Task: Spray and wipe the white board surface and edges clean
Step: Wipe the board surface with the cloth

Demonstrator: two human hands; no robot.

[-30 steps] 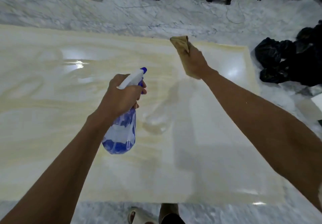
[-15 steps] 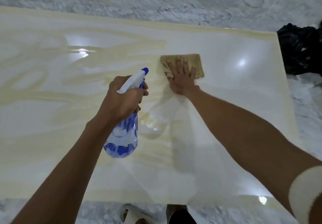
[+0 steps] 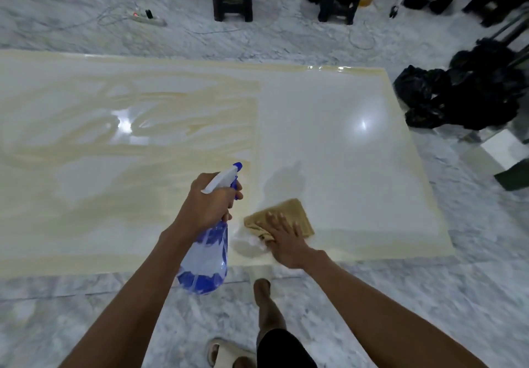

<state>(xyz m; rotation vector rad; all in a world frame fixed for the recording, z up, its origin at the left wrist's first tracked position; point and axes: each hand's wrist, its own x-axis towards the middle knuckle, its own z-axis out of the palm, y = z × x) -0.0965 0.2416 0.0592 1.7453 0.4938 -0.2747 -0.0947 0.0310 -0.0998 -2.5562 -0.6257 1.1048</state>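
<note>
Overhead, looking down at two bare arms over a large glossy white board lying flat on a grey-veined marble floor.

Left hand: fingers curled tight around the neck of a spray bottle, clear plastic with blue patterning, white trigger head with a blue nozzle tip pointing away and to the right. Bottle body hanging below the fist, over the board's near edge.

Right hand: fingers straight and spread, pressed flat on a tan, coarse-woven cloth, folded to a rough square. Cloth just right of the bottle, near the board's near edge. Small wet, foamy patch beside the heel of that hand, between cloth and bottle.

Left of the bottle: board streaked with yellowish smears in long sweeping arcs. Right of the cloth and beyond it: smooth, plain white, with a round glare spot. Thin yellowish band along the right and far edges.

Below the hands: one bare leg, pale slide sandal. Far right of the cloth, off the board: crumpled black bags.
</note>
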